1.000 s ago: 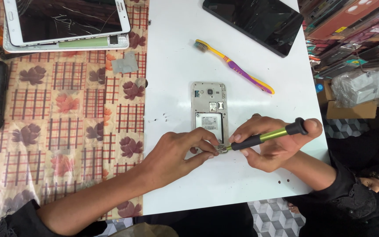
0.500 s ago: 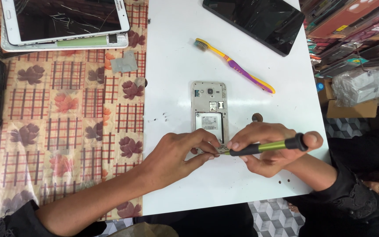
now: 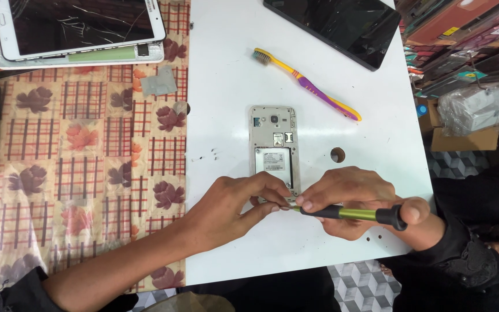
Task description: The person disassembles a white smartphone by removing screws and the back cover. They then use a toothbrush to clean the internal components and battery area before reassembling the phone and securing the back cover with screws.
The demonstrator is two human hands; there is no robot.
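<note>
Screwdriver [image 3: 347,213] now lies flatter, tip at the phone's [image 3: 274,151] bottom edge on the white surface [image 3: 232,86]. Right hand [image 3: 356,199] grips the handle; left hand [image 3: 235,202] pinches the phone's btm corner.

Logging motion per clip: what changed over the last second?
The right hand tipped the green-and-black screwdriver from slanting upward to nearly level, its tip at the lower edge of the opened silver phone. The left hand stayed pinching there; the yellow-and-purple toothbrush stayed put.
</note>
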